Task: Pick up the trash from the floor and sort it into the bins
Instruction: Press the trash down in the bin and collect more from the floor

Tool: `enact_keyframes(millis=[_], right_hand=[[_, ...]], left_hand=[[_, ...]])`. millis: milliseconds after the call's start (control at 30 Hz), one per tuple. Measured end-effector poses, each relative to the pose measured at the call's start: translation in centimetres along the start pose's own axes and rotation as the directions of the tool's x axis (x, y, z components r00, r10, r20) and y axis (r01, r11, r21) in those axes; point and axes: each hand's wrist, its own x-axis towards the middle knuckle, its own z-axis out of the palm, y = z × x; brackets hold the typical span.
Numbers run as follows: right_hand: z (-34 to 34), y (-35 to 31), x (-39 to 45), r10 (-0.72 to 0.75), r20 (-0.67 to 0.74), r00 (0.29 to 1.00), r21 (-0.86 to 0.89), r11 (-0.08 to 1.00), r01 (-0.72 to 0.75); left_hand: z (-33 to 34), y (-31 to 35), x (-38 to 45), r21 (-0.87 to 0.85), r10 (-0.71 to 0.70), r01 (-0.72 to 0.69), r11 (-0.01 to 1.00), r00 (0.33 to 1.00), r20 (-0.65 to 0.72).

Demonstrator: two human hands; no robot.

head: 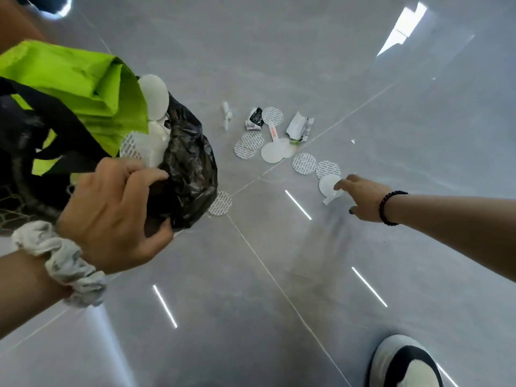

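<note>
My left hand point(111, 210) grips a black plastic bag point(187, 169) holding white discs point(153, 99), next to a lime green bag point(78, 79). My right hand point(360, 196) reaches down to the grey floor, its fingertips touching a white tabbed disc point(328, 185). Several printed round seals point(304, 163) lie beside it. Farther off sit more seals point(248, 143), white discs point(275, 152), crumpled wrappers point(298, 127) and a small white piece point(226, 114). One printed seal point(222, 203) lies just under the black bag.
The floor is glossy grey tile point(279, 275) with thin grout lines and bright light reflections. My shoe point(405, 364), black and white, stands at the bottom right. A dark mesh object point(14, 208) shows at the left edge.
</note>
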Motion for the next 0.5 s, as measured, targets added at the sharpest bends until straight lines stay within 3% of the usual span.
enact_keyframes(millis=[167, 233, 367, 500], right_hand=[[-0.5, 1.2, 1.5, -0.001, -0.024, 1.0, 0.083, 0.997, 0.003], [-0.7, 1.0, 2.2, -0.018, -0.044, 0.999, 0.101, 0.995, 0.022], [-1.3, 0.1, 4.0, -0.064, -0.058, 0.996, 0.024, 0.998, 0.066], [-1.7, -0.4, 5.1, -0.089, -0.001, 0.996, -0.062, 0.994, 0.089]], left_hand=[[0.5, 1.4, 1.6, -0.017, -0.048, 0.051, 0.999, 0.989, 0.136], [0.6, 2.3, 2.6, 0.001, -0.064, 0.065, 0.998, 0.99, 0.129], [1.0, 4.3, 5.0, -0.069, 0.134, -0.13, 0.989, 0.989, 0.06], [4.8, 6.2, 5.0, -0.284, 0.221, -0.142, 0.948, 0.937, 0.269]])
